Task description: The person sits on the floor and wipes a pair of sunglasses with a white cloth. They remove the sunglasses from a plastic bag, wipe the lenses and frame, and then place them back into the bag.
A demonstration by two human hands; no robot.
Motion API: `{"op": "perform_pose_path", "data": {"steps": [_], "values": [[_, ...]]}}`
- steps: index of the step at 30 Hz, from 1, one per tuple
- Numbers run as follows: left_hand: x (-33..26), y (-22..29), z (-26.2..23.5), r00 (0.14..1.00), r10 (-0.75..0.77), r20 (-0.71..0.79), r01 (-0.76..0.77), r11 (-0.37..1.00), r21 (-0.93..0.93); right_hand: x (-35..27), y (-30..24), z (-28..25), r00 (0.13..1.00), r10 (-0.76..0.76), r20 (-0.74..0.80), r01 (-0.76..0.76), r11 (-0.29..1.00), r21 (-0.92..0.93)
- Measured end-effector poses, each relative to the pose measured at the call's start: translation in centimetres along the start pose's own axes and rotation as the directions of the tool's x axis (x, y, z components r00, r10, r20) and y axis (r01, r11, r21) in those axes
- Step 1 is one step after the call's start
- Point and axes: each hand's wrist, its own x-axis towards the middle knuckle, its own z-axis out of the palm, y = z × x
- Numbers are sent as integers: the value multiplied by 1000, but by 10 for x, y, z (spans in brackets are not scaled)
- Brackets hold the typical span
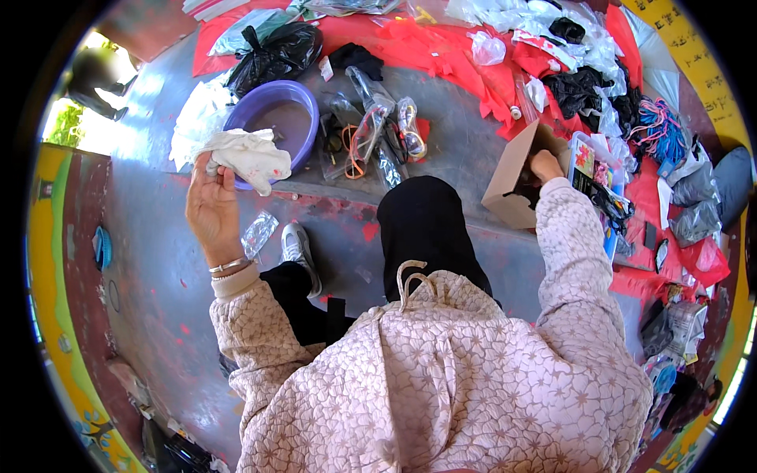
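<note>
At the left, my left hand is raised with its fingers closed on a crumpled white cloth that has small reddish stains. The cloth hangs over the near rim of a purple basin. On the right, my right hand reaches into an open brown cardboard box. Its fingers are hidden inside the box, so whether they hold anything cannot be seen.
Clear plastic packets and a coiled cable lie between basin and box. A black plastic bag sits behind the basin. Red sheeting with scattered bags covers the far side. Blue and pink cords are heaped at the right.
</note>
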Motion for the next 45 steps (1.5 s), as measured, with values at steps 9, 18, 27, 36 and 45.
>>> {"op": "perform_pose_path", "data": {"steps": [9, 18, 27, 36, 45], "values": [[2, 4, -14, 997, 0, -82, 1, 1000, 15, -128, -108, -104, 819, -538, -197, 571, 739, 358], [-2, 3, -20, 970, -52, -238, 50, 999, -10, -143, -288, 1, 686, -716, 130, 545, 623, 561], [0, -3, -8, 961, -179, -212, 179, 984, -18, -139, -312, 105, 711, -670, 216, 698, 709, -100], [10, -3, -2, 958, -167, -231, 162, 986, -41, -83, -256, 137, 782, -615, 100, 613, 732, -298], [10, -7, -4, 960, -177, -219, 169, 984, -55, -90, -262, 131, 885, -399, 241, 382, 917, 115]]}}
